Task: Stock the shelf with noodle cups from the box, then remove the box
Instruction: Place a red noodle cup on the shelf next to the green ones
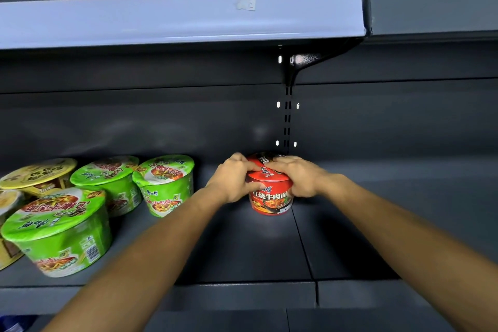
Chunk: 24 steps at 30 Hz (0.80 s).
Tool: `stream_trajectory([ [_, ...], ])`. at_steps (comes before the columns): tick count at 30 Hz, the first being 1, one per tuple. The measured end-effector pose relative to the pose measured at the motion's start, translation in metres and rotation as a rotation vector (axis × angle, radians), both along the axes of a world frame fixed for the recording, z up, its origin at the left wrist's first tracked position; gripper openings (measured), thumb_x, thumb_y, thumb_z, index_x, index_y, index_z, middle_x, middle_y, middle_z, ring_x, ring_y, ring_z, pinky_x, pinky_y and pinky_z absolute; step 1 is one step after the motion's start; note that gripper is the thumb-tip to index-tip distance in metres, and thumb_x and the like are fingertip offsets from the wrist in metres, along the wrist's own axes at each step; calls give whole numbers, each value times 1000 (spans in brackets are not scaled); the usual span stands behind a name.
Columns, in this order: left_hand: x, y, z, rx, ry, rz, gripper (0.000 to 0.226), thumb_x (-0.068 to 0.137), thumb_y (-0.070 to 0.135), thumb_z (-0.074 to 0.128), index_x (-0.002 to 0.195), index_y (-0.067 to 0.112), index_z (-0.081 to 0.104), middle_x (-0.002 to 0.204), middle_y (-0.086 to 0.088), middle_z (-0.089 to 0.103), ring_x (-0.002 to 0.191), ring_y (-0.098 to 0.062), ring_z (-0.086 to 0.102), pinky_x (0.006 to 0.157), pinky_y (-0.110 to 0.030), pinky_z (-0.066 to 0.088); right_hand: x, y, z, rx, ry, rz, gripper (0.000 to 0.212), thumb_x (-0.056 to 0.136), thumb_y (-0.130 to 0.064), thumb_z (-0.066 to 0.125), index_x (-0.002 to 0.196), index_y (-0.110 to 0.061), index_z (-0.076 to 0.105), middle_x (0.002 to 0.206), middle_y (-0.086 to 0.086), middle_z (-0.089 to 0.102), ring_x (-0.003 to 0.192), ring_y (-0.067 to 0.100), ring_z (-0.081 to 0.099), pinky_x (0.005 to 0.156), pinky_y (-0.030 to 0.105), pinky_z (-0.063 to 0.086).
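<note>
A red noodle cup (pixel 270 201) stands upright on the dark shelf (pixel 242 250), near the back wall. My left hand (pixel 234 178) grips its left side, with fingers over the lid and the thumb on the wall. My right hand (pixel 299 176) holds the right side of the same cup, fingers curled over the lid. Three green noodle cups (pixel 58 232) (pixel 113 183) (pixel 167 183) stand to the left, and a yellow cup (pixel 40 174) sits behind them. The box is not in view.
The upper shelf's pale front strip (pixel 175 19) hangs overhead. A black bracket and slotted upright (pixel 289 73) run down the back wall just behind the red cup. A seam (pixel 304 248) splits the shelf into two boards. More yellow packaging shows at the far left edge (pixel 6 253).
</note>
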State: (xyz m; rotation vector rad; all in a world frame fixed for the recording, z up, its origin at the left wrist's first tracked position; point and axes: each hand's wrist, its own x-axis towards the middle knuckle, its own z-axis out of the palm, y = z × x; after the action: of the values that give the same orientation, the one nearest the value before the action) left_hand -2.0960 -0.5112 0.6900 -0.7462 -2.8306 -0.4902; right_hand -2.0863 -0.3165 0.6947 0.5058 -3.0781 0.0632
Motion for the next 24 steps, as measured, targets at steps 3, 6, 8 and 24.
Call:
stream_trajectory([
  [3, 0, 1, -1, 7, -5, -1, 56, 82, 45, 69, 132, 25, 56, 125, -4, 46, 117, -20, 50, 104, -33, 40, 1, 1, 0, -14, 0, -1, 88, 81, -15, 70, 151, -29, 18, 157, 5, 20, 145, 24, 15, 118, 40, 19],
  [6, 0, 3, -1, 3, -12, -3, 56, 83, 45, 68, 134, 24, 54, 126, -4, 45, 118, -20, 49, 104, -32, 41, 3, 3, 1, -18, -3, -4, 89, 81, -14, 70, 151, -28, 17, 157, 5, 19, 144, 25, 15, 118, 38, 19],
  [8, 1, 4, -2, 3, -12, -4, 57, 84, 45, 67, 134, 23, 54, 127, -4, 45, 119, -21, 49, 104, -33, 41, 4, 3, 2, -21, -6, -4, 89, 81, -13, 70, 151, -28, 17, 157, 5, 19, 144, 25, 15, 117, 37, 19],
  [24, 3, 7, -1, -39, 20, 19, 57, 83, 49, 66, 134, 25, 54, 122, -3, 46, 114, -22, 52, 100, -35, 44, 7, 1, 3, 68, 13, 3, 88, 84, -16, 66, 152, -28, 12, 157, 1, 19, 145, 22, 13, 117, 48, 11],
])
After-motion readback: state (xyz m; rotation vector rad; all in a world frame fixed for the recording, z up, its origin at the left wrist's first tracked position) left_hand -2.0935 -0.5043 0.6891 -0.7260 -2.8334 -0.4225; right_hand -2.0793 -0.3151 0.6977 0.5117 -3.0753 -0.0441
